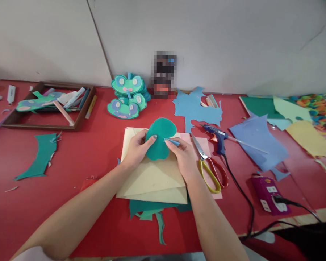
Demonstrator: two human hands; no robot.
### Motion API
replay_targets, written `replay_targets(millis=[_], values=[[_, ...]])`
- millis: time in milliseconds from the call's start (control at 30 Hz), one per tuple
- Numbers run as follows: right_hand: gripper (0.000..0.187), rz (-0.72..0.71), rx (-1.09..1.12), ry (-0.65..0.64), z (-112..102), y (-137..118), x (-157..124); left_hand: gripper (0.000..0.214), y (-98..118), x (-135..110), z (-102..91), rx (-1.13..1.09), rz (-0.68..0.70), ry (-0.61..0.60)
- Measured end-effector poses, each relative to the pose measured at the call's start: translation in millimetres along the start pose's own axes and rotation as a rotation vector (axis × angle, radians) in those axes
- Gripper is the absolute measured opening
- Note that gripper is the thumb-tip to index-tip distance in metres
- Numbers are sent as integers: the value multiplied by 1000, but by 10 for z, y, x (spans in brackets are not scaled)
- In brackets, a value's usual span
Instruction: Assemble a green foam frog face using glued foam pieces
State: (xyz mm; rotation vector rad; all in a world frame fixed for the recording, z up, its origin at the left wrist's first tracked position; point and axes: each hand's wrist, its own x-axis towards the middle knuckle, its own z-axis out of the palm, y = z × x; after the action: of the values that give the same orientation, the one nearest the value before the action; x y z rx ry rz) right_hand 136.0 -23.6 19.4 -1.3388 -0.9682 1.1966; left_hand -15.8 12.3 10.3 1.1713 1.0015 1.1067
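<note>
My left hand (138, 148) grips the left edge of a teal foam cut-out (161, 135), thumb on top. My right hand (182, 151) pinches a small light-blue foam strip (171, 141) against the cut-out's right side. Both hands rest over a stack of cream sheets (152, 177) in the middle of the red table (92, 156). Teal foam scraps (149, 212) stick out from under the stack.
Scissors with yellow and red handles (210, 168) lie right of my right hand, beside a blue glue gun (218, 137) with a black cord. Finished teal masks (127, 96) lean at the wall. A wooden tray (47, 107) holds markers; foam sheets (258, 141) and a purple power strip (268, 194) lie right.
</note>
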Motion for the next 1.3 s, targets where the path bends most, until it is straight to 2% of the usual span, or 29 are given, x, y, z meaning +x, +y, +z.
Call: replay_targets(millis=[333, 667, 800, 1100, 1300], values=[[13, 14, 25, -4, 2, -10, 1, 20, 6, -5, 1, 19, 11, 8], [20, 64, 22, -29, 1, 3, 19, 22, -21, 1, -6, 17, 21, 41], [19, 45, 42, -32, -7, 30, 28, 22, -23, 3, -7, 17, 20, 40], [18, -24, -58, 14, -6, 27, 14, 22, -20, -7, -5, 18, 16, 44], [24, 50, -34, -24, 14, -18, 1, 25, -6, -5, -6, 43, 7, 44]])
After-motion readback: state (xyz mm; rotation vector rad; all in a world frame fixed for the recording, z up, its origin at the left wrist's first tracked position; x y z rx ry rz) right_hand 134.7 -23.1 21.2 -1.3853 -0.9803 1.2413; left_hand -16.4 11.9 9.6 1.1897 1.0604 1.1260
